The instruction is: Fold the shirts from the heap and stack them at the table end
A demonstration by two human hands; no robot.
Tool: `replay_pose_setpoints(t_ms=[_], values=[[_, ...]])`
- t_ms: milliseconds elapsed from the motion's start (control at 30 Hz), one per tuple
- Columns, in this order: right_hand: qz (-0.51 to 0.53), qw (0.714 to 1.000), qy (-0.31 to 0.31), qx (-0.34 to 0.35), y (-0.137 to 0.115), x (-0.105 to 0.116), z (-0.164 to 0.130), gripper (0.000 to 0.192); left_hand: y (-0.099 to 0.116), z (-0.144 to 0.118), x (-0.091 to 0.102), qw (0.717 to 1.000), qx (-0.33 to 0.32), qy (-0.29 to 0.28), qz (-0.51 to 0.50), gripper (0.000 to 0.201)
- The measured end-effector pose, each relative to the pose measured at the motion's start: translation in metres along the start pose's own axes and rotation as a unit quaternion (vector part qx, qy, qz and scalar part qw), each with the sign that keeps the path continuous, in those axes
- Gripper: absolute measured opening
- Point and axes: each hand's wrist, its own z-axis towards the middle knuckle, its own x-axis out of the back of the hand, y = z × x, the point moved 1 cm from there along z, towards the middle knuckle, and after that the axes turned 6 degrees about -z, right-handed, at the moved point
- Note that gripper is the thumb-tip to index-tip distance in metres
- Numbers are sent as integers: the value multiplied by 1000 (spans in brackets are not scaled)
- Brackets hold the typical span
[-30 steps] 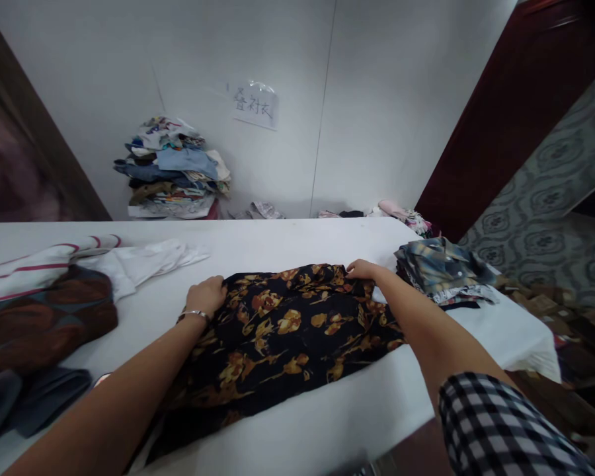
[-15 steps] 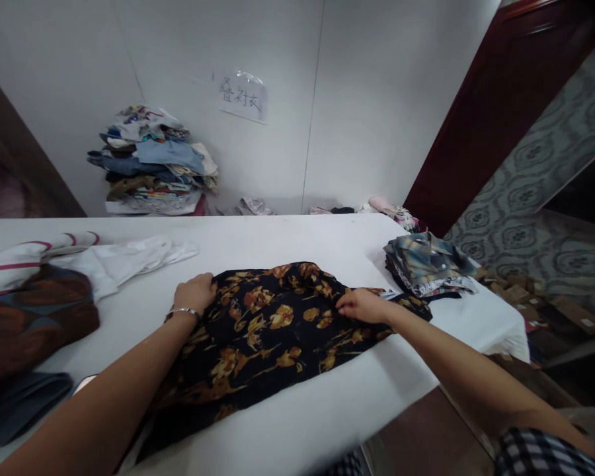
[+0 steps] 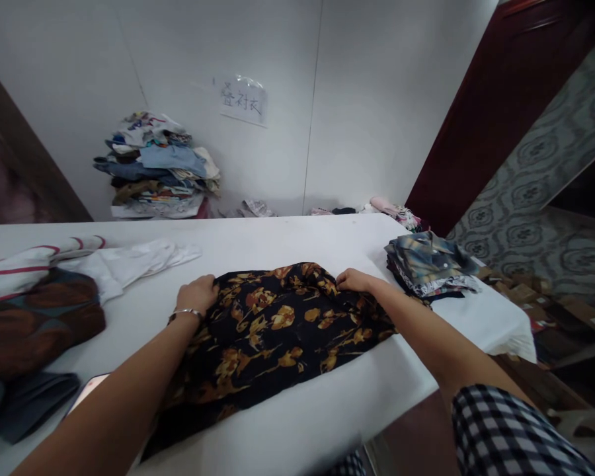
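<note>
I've got one floral shirt flat on the bench, my two hands pinching its far edge: left hand, right hand. One folded stack right, one pile beyond.

The shirt under both hands is looking like thin, soft cloth, matt black with a rust flower print, rumpling at its far edge. The table is showing a smooth, matt white cover (cloth, by the look). The bracelet is glinting like polished metal. The wall sign is shining, paper under glossy plastic.
</note>
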Motion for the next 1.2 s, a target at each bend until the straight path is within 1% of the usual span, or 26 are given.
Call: replay_pose_setpoints(t_ms=[67, 167, 233, 300, 333, 400, 467, 533, 667, 767, 833, 867, 933, 967, 1000, 1033, 1067, 1100, 1133, 1200], values=[[-25, 999, 28, -18, 1, 6, -3, 17, 0, 1, -1, 1000, 0, 5, -10, 41], [-68, 990, 106, -66, 9, 32, 0, 18, -1, 1, -2, 1000, 1, 8, -22, 41], [-99, 972, 180, -110, 18, 55, 5, 24, -2, 1, -2, 1000, 2, 7, -25, 41], [-124, 948, 246, -157, 27, 72, 12, 30, -2, 0, -2, 1000, 2, 11, -26, 41], [-132, 938, 268, -178, 31, 77, 15, 33, -2, -1, -2, 1000, 2, 13, -26, 41], [-137, 925, 290, -206, 38, 77, 20, 35, -3, -2, -1, 999, 7, 15, -27, 42], [-134, 924, 292, -209, 43, 70, 21, 38, -3, -3, 0, 999, 14, 13, -33, 42], [-133, 928, 290, -192, 46, 61, 17, 41, -4, -3, 0, 999, 17, 13, -41, 41], [-150, 938, 274, -149, 51, 48, -3, 34, -6, -2, -2, 998, 15, 22, -54, 42], [-166, 944, 262, -115, 45, 36, -19, 32, -6, -2, -4, 998, 17, 19, -64, 43], [-173, 949, 254, -65, 29, 20, -25, 36, -6, 0, -3, 997, 21, 10, -71, 43], [-175, 954, 244, -22, 17, 9, -26, 40, -7, 2, -1, 997, 26, 1, -78, 44], [-183, 957, 203, 93, -14, -16, -27, 49, -8, 6, 6, 995, 35, -19, -94, 44], [-192, 954, 176, 147, -30, -29, -26, 53, -9, 9, 10, 994, 37, -28, -100, 43], [-203, 950, 149, 186, -46, -42, -24, 56, -9, 11, 15, 993, 38, -31, -104, 41], [-214, 947, 126, 205, -60, -52, -21, 58, -9, 12, 20, 993, 37, -30, -104, 40], [-215, 949, 110, 202, -73, -60, -17, 58, -9, 13, 26, 994, 35, -24, -101, 39], [-204, 956, 101, 183, -83, -65, -12, 55, -9, 13, 31, 995, 33, -18, -97, 39], [-185, 965, 98, 159, -91, -68, -7, 48, -8, 13, 36, 995, 32, -13, -92, 39], [-131, 979, 107, 117, -101, -65, 4, 30, -4, 10, 44, 996, 29, -4, -83, 38]])
